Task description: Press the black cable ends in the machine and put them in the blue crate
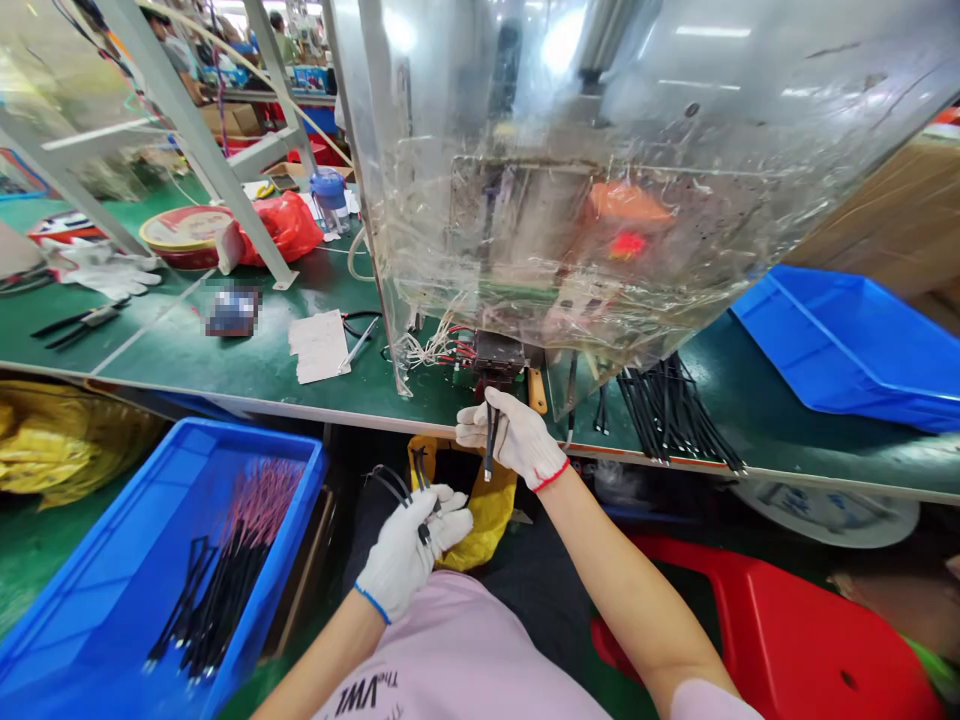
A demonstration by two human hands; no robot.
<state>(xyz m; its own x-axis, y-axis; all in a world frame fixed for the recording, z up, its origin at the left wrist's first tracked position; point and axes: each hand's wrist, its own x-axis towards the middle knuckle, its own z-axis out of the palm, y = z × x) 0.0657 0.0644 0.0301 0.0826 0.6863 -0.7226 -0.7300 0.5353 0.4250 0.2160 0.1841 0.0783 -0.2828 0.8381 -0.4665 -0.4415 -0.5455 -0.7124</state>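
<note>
A plastic sheet (652,120) is hanging over the table (225,372), blocking your reach from above. Beside your right hand (517,432), a wooden handle (536,391) is crowding the way, and black cables (667,410) are overhanging the edge farther right. A gap is opening toward your left hand (416,540); left of the paper (318,346), table surface is offering passage.

A factory workshop for cable work, by the look of it: black cables (667,412) lie bunched on a green worktop (251,368), more fill a blue bin (82,590), a clear plastic guard (675,200) fronts a machine, and other people (283,42) are visible among cluttered benches behind
</note>
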